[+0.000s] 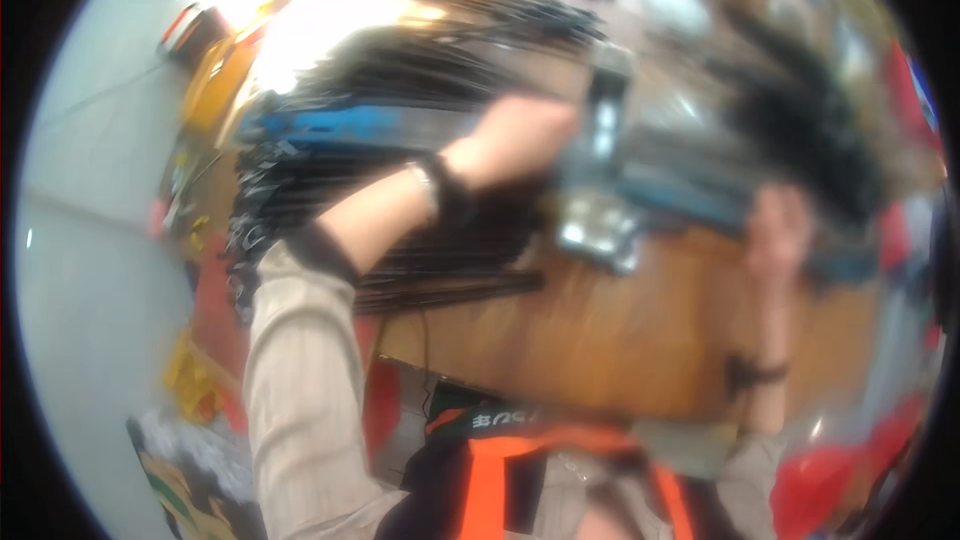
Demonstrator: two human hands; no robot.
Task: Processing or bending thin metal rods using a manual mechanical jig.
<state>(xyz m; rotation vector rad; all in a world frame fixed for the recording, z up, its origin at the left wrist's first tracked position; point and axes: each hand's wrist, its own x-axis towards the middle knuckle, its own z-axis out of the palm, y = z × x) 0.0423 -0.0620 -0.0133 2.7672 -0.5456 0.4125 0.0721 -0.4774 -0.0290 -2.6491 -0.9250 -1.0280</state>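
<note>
My left hand (525,135) reaches over a pile of long thin black strips (400,180), its fingers smeared by motion. Just right of it stands a shiny metal device (600,125) with a bright metal block (595,225) at its near end. Whether the hand touches the device cannot be made out. Farther right, my right hand (780,230) is blurred near the end of a blue-grey bar (690,195). Its grip, and anything in it, is lost in the blur.
The wooden tabletop (610,330) lies nearest my body. A blue strip (330,125) crosses the black pile. Blurred dark items (800,110) gather at the far right, and red material (840,470) sits at the near right. Pale floor (90,180) runs along the left.
</note>
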